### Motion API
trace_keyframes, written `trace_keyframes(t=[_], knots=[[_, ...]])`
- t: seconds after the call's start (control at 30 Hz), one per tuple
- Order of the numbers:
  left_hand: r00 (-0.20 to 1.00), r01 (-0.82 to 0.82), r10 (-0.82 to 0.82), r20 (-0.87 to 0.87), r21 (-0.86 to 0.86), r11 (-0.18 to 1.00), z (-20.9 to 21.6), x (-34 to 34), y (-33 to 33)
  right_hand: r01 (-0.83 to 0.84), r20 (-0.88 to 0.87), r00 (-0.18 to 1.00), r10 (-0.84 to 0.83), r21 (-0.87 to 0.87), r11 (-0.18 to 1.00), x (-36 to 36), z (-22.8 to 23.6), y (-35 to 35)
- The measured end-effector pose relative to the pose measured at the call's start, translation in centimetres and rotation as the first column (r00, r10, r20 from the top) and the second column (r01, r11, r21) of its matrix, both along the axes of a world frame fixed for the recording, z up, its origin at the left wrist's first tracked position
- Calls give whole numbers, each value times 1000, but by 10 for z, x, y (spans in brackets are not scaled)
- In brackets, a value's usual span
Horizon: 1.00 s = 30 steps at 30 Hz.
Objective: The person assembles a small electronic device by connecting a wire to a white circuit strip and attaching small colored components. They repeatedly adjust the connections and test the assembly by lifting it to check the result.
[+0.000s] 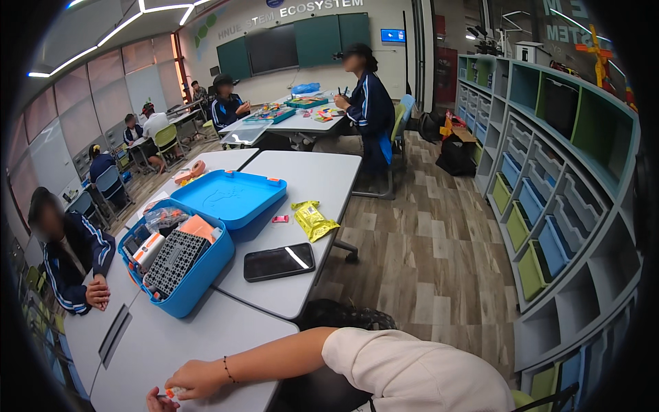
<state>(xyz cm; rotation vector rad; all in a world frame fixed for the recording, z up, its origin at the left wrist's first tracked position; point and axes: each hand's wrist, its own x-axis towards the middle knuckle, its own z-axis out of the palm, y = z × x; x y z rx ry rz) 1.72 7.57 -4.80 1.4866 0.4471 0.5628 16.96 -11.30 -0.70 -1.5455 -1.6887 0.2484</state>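
At the far left a seated person is resting clasped hands on the table, taking no part in the handwork.

The work looks to be at an early stage. Only one small white and orange piece is sitting in the hands, and nothing built is showing on the table. The blue box is standing open and packed: a black studded block, orange and white parts and a clear bag are all lying inside it, so most of the kit seems not yet used.

The left hand is just peeking over the lower edge of the view. Its fingers are lying against the piece, but I cannot tell how far they are closing. The piece is sitting low over the near table edge, between the two hands and well apart from the box.

The right hand is reaching across from the right, a thin bracelet at the wrist. Its fingers are curling in and pinching the piece at their tips.

Further right, the box's blue lid is lying flat beside the box. A dark phone is lying face up near the table's edge, and a yellow packet is lying beyond it.
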Motion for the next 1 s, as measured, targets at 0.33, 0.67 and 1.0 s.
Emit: trace_keyframes(t=[0.33,0.67,1.0], knots=[[1000,-4,6,-8,275,961,2,-9,-18,11,-44,999,-10,24,1000,-6,8,-7],[999,39,-25,-47,334,942,9,-10,-25,59,-50,997,-54,107,993,1,-5,2],[997,68,-51,-59,343,937,12,-13,-28,12,-128,992,-8,28,1000,-3,4,-4]])
